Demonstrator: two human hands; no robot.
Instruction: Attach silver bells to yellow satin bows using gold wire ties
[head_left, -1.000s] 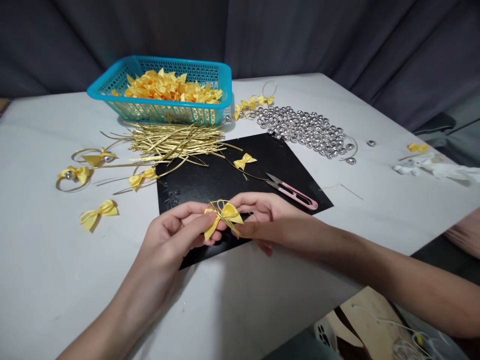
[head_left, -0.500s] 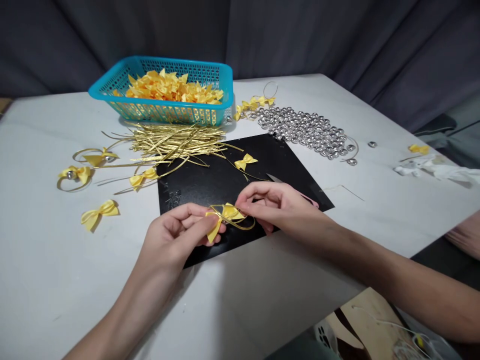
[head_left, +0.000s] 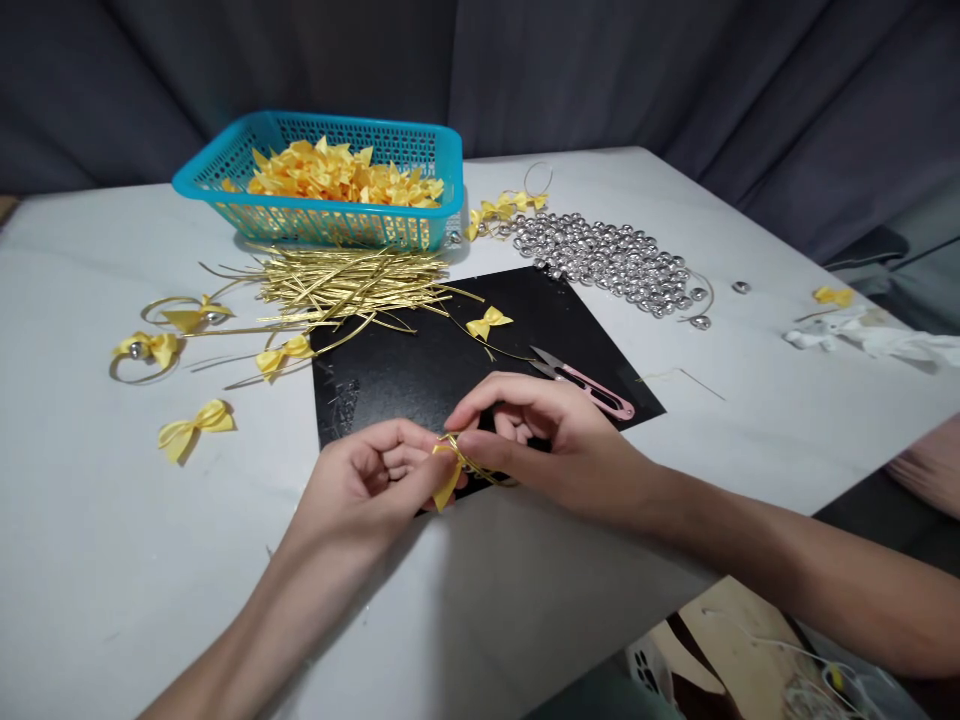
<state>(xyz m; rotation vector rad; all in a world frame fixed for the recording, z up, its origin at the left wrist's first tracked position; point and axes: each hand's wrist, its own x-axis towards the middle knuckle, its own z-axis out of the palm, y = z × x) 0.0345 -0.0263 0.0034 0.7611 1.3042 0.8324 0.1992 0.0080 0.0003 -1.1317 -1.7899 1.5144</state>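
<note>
Over the front edge of a black mat (head_left: 420, 375), my left hand (head_left: 382, 470) pinches a yellow ribbon bow (head_left: 446, 487) between thumb and fingers. A gold cord (head_left: 491, 478) loops from the bow toward my right. The thumb and fingers of my right hand (head_left: 525, 430) close on the cord and the bow's right side, hiding much of it. Pink-handled thread snips (head_left: 592, 385) lie on the mat just beyond my right hand. Another yellow bow (head_left: 489, 322) rests farther back on the mat.
A teal basket (head_left: 315, 208) of yellow bows stands at the back, with a pile of gold cords (head_left: 352, 285) before it. Silver bells (head_left: 607, 260) are heaped at right. Several bows, some with cords, lie at left. A needle with thread (head_left: 701, 383) lies right of the mat.
Both hands have shifted slightly toward me. My right hand has moved left, over the bow's right side, so less of the bow shows. The snips are now uncovered.
</note>
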